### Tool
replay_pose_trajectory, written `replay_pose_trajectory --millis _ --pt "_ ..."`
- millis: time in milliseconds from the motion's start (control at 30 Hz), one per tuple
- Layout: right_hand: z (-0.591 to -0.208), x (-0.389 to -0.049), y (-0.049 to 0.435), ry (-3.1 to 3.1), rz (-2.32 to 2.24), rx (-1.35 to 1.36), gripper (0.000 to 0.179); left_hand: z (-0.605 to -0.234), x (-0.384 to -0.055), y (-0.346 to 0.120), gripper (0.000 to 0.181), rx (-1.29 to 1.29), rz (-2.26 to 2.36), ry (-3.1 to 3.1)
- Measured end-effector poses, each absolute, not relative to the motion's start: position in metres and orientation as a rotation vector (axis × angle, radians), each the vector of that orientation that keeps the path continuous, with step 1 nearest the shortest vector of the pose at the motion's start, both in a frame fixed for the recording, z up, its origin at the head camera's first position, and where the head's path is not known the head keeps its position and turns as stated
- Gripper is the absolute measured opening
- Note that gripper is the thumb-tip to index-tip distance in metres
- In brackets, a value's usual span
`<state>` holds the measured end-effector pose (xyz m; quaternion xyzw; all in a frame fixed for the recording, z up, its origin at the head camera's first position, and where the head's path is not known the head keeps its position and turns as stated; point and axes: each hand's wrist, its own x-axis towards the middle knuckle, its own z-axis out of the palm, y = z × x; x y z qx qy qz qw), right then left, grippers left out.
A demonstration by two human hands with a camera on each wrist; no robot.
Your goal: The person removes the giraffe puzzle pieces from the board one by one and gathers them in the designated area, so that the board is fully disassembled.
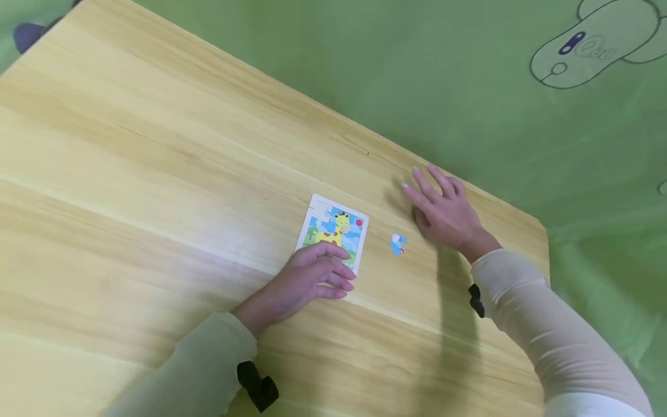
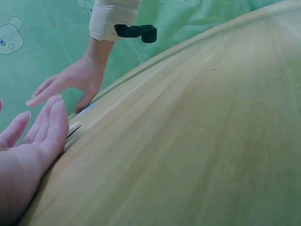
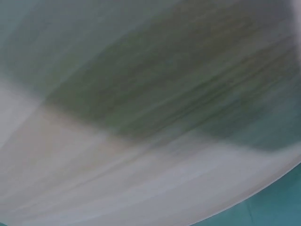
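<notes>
A giraffe jigsaw puzzle [image 1: 340, 225] with a white border lies on the wooden table, and a white patch shows at the picture's upper left. My left hand [image 1: 307, 278] rests over its lower edge with fingers loosely bent, covering that part and gripping nothing. To the right of the puzzle lies a loose blue jigsaw piece [image 1: 398, 243]. Just beyond this piece, my right hand [image 1: 448, 214] is spread over the table, its fingers extended and holding nothing. The left wrist view shows the left hand [image 2: 35, 146] in front of the right hand [image 2: 77, 77].
The wooden table [image 1: 156, 145] reaches far to the left; its back edge runs diagonally close behind the right hand. Green cloth [image 1: 417, 63] with cartoon drawings hangs behind it. In the right wrist view, a broad shadow crosses the blurred tabletop [image 3: 94, 179].
</notes>
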<state>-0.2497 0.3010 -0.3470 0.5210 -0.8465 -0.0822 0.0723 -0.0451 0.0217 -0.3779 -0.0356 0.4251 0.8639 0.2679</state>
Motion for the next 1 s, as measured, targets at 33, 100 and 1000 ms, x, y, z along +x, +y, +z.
replay_pose_trajectory --millis 33,100,1000 --pt "-0.347 -0.250 0.299 -2.580 -0.251 1.532 0.061 -0.378 -0.045 0.022 0.034 -0.100 2.333 1.149" --pt "-0.347 -0.252 0.294 -2.633 -0.246 1.477 0.062 -0.379 -0.045 0.021 0.035 -0.111 2.334 1.149" --pt "-0.332 -0.318 0.212 -2.424 -0.276 1.780 0.083 -0.371 -0.046 0.031 0.035 -0.078 2.373 1.117"
